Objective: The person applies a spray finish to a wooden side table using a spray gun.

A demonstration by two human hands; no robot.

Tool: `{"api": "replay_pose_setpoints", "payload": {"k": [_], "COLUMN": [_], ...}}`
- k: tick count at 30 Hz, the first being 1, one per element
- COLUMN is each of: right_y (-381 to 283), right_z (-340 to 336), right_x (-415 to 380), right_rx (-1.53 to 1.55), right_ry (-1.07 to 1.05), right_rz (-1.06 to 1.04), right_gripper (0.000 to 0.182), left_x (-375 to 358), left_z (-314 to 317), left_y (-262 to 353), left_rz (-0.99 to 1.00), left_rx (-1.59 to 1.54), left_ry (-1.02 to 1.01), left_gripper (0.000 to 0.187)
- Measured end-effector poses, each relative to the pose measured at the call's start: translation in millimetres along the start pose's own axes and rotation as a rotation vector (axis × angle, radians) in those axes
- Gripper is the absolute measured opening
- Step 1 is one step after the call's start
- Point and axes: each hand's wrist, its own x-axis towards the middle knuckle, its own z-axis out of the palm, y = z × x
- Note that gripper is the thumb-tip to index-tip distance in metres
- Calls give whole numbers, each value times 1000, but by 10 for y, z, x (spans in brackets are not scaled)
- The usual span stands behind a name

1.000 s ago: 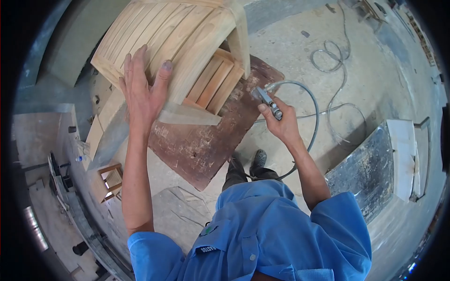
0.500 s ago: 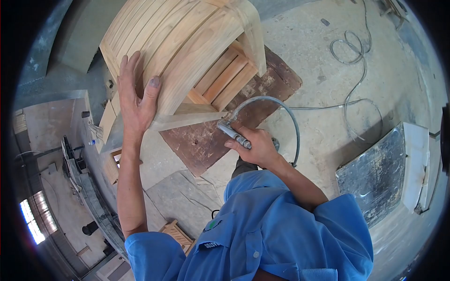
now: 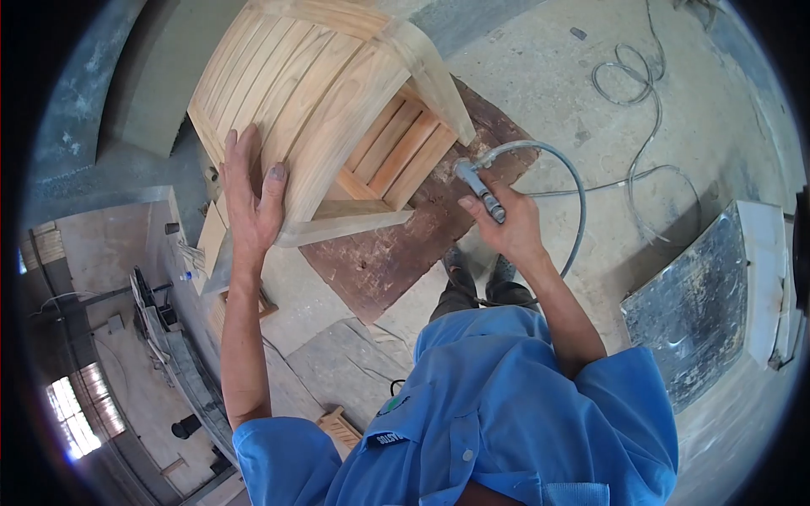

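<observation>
A slatted pale wooden chair (image 3: 325, 93) lies tipped on a dark reddish board (image 3: 396, 253) on the floor. My left hand (image 3: 251, 198) rests flat on its curved slats, fingers spread and thumb on a slat edge. My right hand (image 3: 504, 223) is closed around a slim metal air tool (image 3: 479, 191) whose nozzle points up toward the chair's inner slats, a short way from the wood. A grey hose (image 3: 567, 173) loops from the tool round behind my wrist.
More hose (image 3: 637, 93) lies coiled on the dusty concrete floor at the upper right. A dark metal-topped bench (image 3: 709, 304) stands to the right. Small wooden frames (image 3: 342, 426) and machinery (image 3: 169, 337) sit at the left and below. My feet (image 3: 477, 274) stand by the board.
My right hand has raised the air tool up and to the right, away from the board's lower part toward the chair's side. My left hand stays on the slats.
</observation>
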Motion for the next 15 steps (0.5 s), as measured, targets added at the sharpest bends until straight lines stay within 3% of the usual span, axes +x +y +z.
{"api": "replay_pose_setpoints", "payload": {"k": [2,4,7,15], "right_y": [-31,-81,-133,-6], "right_z": [61,81,141,-255], "right_x": [-36,-104,-269,-463], "right_rx": [-18,-31,79,390], "right_ry": [4,-183,-297,-215], "right_rz": [-26,12,-55,-78], "right_gripper": [52,51,51,47], "left_x": [-3,-2,3,-70], "left_z": [-11,-10,7,38], "left_y": [-10,-19,-43,-139], "left_rz": [25,33,32,8], "left_rx": [22,33,31,20], "left_ry": [-1,6,32,134], "left_gripper": [58,57,54,54]}}
